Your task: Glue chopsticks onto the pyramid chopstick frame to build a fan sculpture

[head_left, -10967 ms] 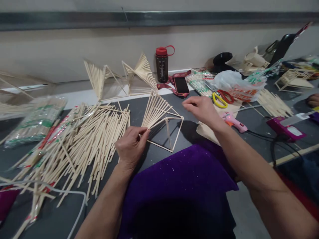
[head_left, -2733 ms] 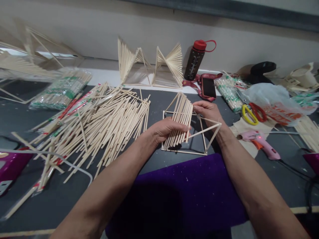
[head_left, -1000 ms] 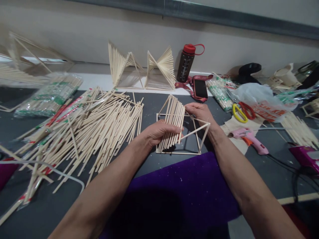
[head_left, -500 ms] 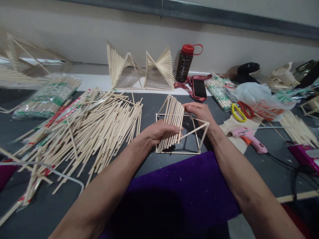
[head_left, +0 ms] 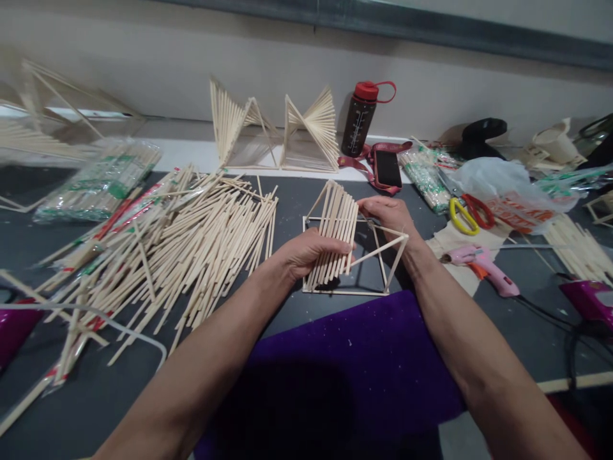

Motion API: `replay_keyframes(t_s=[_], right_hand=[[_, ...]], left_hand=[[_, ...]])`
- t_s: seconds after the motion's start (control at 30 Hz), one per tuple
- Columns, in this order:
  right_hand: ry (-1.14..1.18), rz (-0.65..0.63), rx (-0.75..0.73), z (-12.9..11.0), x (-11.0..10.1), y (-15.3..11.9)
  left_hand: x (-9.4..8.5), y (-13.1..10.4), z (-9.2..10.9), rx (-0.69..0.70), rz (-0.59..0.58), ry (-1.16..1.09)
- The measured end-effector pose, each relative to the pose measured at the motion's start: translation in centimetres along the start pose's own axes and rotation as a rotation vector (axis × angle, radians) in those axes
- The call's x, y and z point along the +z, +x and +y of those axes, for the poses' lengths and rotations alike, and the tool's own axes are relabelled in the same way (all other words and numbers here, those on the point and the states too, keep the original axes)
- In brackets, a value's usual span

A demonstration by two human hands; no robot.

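Observation:
A small frame of thin wooden sticks [head_left: 345, 293] stands on the dark table in front of me. A slanted row of wooden sticks [head_left: 338, 214] lies side by side across its left part. My left hand [head_left: 316, 250] is closed around this row, thumb on top and fingers hidden behind. At the row's upper right end is my right hand [head_left: 385, 214], fingers bent against the top of the outermost stick. Whether its fingertips pinch that stick is hard to see. The frame's right corner rises next to my right wrist.
Loose sticks [head_left: 191, 243] are heaped at left beside a wrapped stick bundle [head_left: 100, 179]. Two twisted stick models [head_left: 313, 131] and a bottle [head_left: 359, 121] stand behind. At right lie scissors [head_left: 463, 216], a pink glue gun [head_left: 483, 265] with its cord, a phone [head_left: 387, 169] and a plastic bag [head_left: 507, 191].
The whole view has shifted slightly, so things appear a little farther right. Both hands keep their places on the stick frame.

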State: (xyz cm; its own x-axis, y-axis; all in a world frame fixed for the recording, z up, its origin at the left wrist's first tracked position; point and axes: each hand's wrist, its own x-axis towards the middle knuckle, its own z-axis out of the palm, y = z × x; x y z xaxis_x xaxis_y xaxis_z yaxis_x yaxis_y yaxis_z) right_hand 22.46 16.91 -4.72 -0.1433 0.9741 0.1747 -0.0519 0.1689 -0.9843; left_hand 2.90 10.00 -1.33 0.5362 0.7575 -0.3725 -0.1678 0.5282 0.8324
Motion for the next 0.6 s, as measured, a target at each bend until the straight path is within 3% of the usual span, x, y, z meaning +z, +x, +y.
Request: replay_keyframes(t_s=[0.17, 0.33, 0.6], right_hand=[[0.016, -0.011, 0.025, -0.3, -0.1, -0.1], [0.013, 0.148, -0.036, -2.1, -0.3, -0.1], [0.013, 0.412, -0.316, -6.0, -0.3, -0.4]], left_hand=[[0.0, 0.2, -0.2, 0.002, 0.01, -0.041], [0.4, 0.2, 0.0, 0.06, 0.026, -0.122], [1.5, 0.3, 0.3, 0.277, 0.378, -0.281]])
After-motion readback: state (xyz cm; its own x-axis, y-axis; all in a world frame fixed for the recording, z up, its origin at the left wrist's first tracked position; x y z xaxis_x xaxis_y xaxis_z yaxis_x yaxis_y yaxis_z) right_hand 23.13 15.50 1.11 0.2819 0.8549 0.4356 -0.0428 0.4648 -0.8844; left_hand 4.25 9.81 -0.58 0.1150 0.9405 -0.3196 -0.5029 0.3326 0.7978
